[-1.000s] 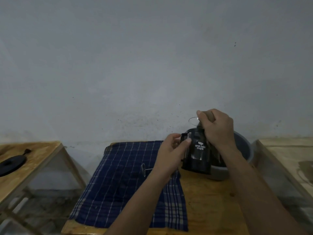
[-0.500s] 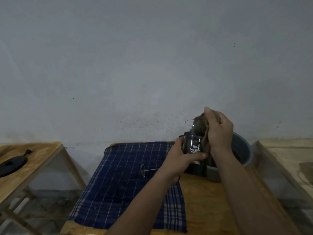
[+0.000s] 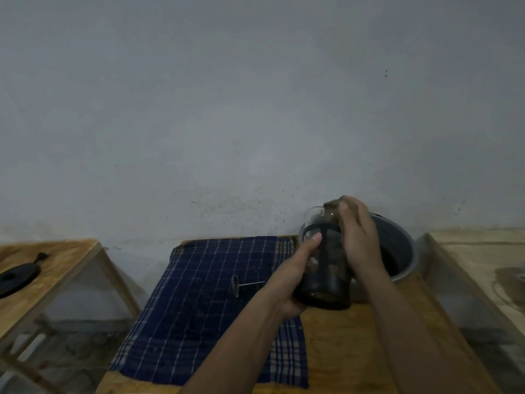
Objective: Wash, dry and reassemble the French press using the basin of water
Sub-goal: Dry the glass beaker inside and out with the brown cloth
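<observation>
I judge this to be the washing or wiping step on the carafe: my left hand (image 3: 287,282) wraps its fingers and thumb round the dark French press carafe (image 3: 324,268), holding it tilted, right of centre in the lower half of the frame, just in front of the grey basin (image 3: 403,251). My right hand (image 3: 358,237) is curled round a brownish rag or sponge (image 3: 331,207) at the glass rim, and some of that cloth seems to be stuffed down inside the glass, though the dim light keeps me from being sure how deep it goes. The carafe hangs clear of the table (image 3: 355,351), its base above the bare wood. The next move, as I read it, calls for working the cloth round the inner wall while the left hand keeps a firm hold, since wet glass could slip; after that the carafe should go to the blue checked towel (image 3: 199,302) spread over the left part of the table. On that towel, just left of my left hand, lies the plunger rod with its filter disc (image 3: 235,285), apart from the carafe. At the far left edge, on a separate wooden stand (image 3: 56,268), sits a black lid (image 3: 17,280). Another pale wooden surface (image 3: 483,265) shows at the right edge. Behind everything rises a plain grey wall (image 3: 255,109), scuffed near its foot.
</observation>
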The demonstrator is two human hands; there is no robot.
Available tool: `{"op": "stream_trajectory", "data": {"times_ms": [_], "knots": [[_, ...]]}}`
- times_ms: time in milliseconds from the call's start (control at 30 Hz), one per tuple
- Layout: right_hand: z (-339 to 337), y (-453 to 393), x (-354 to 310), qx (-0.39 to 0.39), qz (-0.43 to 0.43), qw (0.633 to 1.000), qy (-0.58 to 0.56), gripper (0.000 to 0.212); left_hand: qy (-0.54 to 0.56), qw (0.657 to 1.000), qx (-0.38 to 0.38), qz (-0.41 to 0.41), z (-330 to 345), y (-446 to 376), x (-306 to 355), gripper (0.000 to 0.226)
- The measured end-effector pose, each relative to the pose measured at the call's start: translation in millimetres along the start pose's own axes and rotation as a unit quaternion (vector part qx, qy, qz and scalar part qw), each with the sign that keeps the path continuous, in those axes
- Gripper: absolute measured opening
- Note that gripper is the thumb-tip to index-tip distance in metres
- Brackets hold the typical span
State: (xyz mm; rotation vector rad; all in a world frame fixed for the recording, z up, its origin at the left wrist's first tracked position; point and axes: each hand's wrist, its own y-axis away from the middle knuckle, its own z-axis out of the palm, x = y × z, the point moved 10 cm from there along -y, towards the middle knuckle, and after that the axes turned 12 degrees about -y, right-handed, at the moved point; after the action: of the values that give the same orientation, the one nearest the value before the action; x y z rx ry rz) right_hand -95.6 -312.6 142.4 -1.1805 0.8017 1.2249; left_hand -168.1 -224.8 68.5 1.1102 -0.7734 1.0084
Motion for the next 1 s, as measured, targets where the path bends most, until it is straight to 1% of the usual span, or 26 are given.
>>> {"op": "stream_trajectory", "data": {"times_ms": [33, 67, 133, 167, 233, 267, 300, 367, 400, 467, 500, 600, 700, 767, 833, 867, 933, 1000], "knots": [[-9.0, -7.9, -4.8, 0.034, -0.001, 0.999, -0.013, 0.022, -0.005, 1.0, -0.011, 0.0, 4.7, -0.1, -2.8, 0.065], [-11.4, -10.3, -8.5, 0.048, -0.003, 0.999, -0.021, 0.02, -0.003, 1.0, -0.014, 0.008, 6.2, -0.1, -1.3, 0.064], [-3.3, -0.4, -13.1, 0.033, -0.022, 0.999, -0.022, 0.018, 0.01, 1.0, -0.012, 0.023, 3.9, -1.4, 4.7, 0.057], [3.6, 9.6, -12.0, 0.014, -0.029, 0.999, -0.016, 0.021, 0.021, 0.999, -0.007, 0.029, 0.5, -3.0, 8.5, 0.054], [16.3, 31.2, -2.5, -0.024, -0.035, 0.999, 0.002, 0.036, 0.031, 0.999, 0.014, 0.041, -10.2, -6.1, 15.5, 0.048], [17.7, 37.3, 3.9, -0.034, -0.034, 0.999, 0.012, 0.042, 0.023, 0.999, 0.022, 0.041, -14.9, -7.4, 15.8, 0.048], [16.2, 37.5, 7.8, -0.036, -0.026, 0.999, 0.02, 0.043, 0.011, 0.999, 0.022, 0.035, -15.1, -7.4, 15.0, 0.051], [4.9, 23.1, 10.5, -0.012, 0.007, 1.0, 0.001, 0.031, -0.026, 1.0, 0.003, 0.011, -7.7, -5.1, 8.6, 0.06], [-4.0, 13.4, 9.4, 0.014, 0.023, 0.999, -0.023, 0.025, -0.041, 0.999, -0.016, 0.003, -1.1, -3.9, 4.5, 0.063], [-18.0, -0.3, 2.4, 0.065, 0.032, 0.994, -0.083, 0.027, -0.039, 0.998, -0.048, -0.003, 9.9, -2.5, -1.8, 0.06], [-18.1, -1.2, -0.6, 0.072, 0.027, 0.993, -0.088, 0.028, -0.024, 0.998, -0.056, -0.002, 11.4, -2.1, -1.6, 0.056], [-5.8, 15.8, -4.5, 0.036, -0.022, 0.999, -0.034, 0.017, 0.024, 0.998, -0.056, 0.006, 6.9, -2.6, 2.7, 0.055], [-0.5, 32.2, 1.6, 0.008, -0.044, 0.999, -0.005, 0.017, 0.027, 0.999, -0.037, -0.001, -5.2, -5.5, -2.7, 0.063], [-6.5, 23.8, 0.7, 0.012, -0.041, 0.999, 0.017, 0.016, 0.028, 0.997, -0.073, -0.021, 2.1, -4.8, -13.3, 0.066], [-10.9, 7.9, -4.5, 0.007, -0.05, 0.998, 0.046, 0.036, 0.043, 0.992, -0.111, -0.03, 10.3, -4.5, -21.3, 0.066], [-12.1, 1.5, -7.9, 0.007, -0.055, 0.997, 0.061, 0.045, 0.048, 0.991, -0.117, -0.034, 12.1, -4.4, -23.3, 0.065], [-13.0, -7.8, -13.8, 0.008, -0.065, 0.993, 0.093, 0.051, 0.022, 0.994, -0.097, -0.048, 7.2, -3.6, -24.8, 0.064], [-12.6, -12.7, -22.4, 0.012, -0.093, 0.985, 0.146, 0.049, -0.051, 0.998, -0.018, -0.04, -7.9, -3.5, -17.8, 0.06]]}}
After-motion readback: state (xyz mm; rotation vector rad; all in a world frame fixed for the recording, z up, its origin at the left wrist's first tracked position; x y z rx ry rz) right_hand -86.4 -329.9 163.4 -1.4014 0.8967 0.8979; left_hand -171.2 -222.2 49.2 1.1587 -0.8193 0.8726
